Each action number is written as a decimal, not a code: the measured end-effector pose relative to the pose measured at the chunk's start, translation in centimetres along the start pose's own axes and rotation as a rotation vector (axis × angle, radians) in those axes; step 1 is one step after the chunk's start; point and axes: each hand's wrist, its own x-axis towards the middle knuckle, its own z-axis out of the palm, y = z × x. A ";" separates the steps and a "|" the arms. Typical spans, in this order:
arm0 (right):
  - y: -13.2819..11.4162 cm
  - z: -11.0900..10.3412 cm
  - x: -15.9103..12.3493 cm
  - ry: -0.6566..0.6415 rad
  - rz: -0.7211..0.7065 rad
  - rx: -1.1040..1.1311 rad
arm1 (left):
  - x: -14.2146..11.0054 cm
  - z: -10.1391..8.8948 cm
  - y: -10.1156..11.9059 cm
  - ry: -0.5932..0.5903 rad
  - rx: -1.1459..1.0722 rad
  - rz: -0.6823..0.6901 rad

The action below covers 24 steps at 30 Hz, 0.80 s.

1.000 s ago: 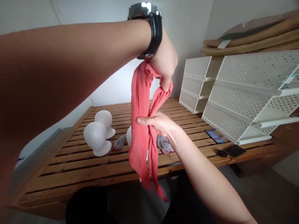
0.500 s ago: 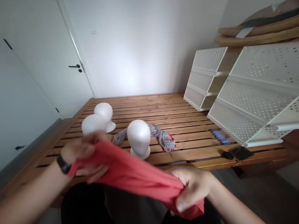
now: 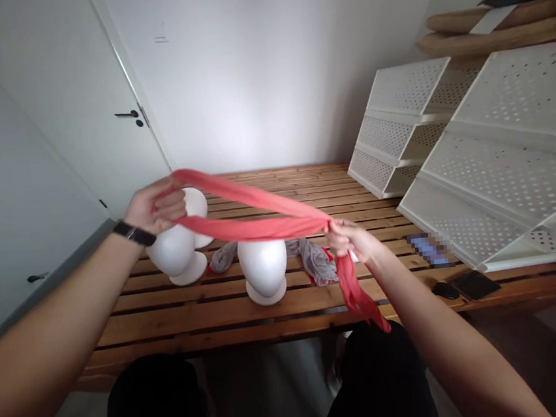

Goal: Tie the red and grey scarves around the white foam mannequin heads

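My black shorts (image 3: 154, 404) fill the bottom of my view, with both forearms reaching out over them. A black watch strap (image 3: 133, 233) circles my left wrist. My left hand (image 3: 156, 207) is raised with its fingers curled closed around one end of a red nylon stocking (image 3: 252, 203). My right hand (image 3: 347, 240) grips the stocking further along, its fingers pressed together over the gathered fabric. Between my hands the stocking stretches in a doubled, nearly level band, and a loose tail drops from below my right hand toward my right knee.

Just beneath the band stands a white mannequin head (image 3: 263, 269) on a round base. A second white mannequin head (image 3: 171, 250) sits just below my left hand, and a third (image 3: 196, 203) stands close behind it, partly hidden by my fingers. Crumpled grey fabric (image 3: 315, 262) lies on the slatted wooden counter (image 3: 194, 315) around the nearest head, with a bit of red showing under it. To the right are a black phone (image 3: 475, 284), a small black object (image 3: 446, 290) and a blurred screen (image 3: 429, 249). Beyond stand white perforated shelves (image 3: 515, 172), curved wooden boards (image 3: 497, 36) and a white door (image 3: 52, 112).
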 end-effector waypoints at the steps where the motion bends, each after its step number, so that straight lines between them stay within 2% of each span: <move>1: -1.0 -0.2 2.5 0.041 -0.054 0.006 | 2.6 -0.1 0.4 0.006 0.009 0.025; 4: -1.7 -0.9 9.2 0.199 -0.078 -0.008 | 9.1 -1.1 -0.8 0.094 0.080 -0.027; 6: 0.0 -1.4 12.1 0.327 -0.010 -0.051 | 11.4 -2.0 -3.8 0.224 0.117 -0.071; 8: 2.9 -1.9 12.9 0.420 0.042 -0.075 | 11.3 -2.5 -8.4 0.325 0.138 -0.091; 10: 6.5 -2.2 12.0 0.457 0.059 -0.065 | 9.0 -2.9 -14.2 0.358 0.152 -0.102; 13: 12.6 -1.9 8.6 0.464 0.096 -0.047 | 3.0 -3.6 -22.9 0.360 0.144 -0.174; 16: 18.2 -0.5 5.2 0.433 0.126 0.011 | -3.0 -3.4 -29.1 0.372 0.109 -0.239; 18: 21.2 1.2 3.9 0.467 0.114 0.010 | -5.8 -2.4 -31.3 0.385 0.078 -0.246; 20: 23.6 3.2 3.6 0.515 0.050 -0.055 | -7.4 -0.9 -32.4 0.347 0.033 -0.284; 22: 25.5 5.1 4.1 0.559 -0.038 -0.158 | -7.9 0.8 -33.1 0.268 -0.013 -0.378; 24: 27.1 6.6 4.7 0.663 -0.076 -0.267 | -7.7 2.4 -33.7 0.198 -0.021 -0.463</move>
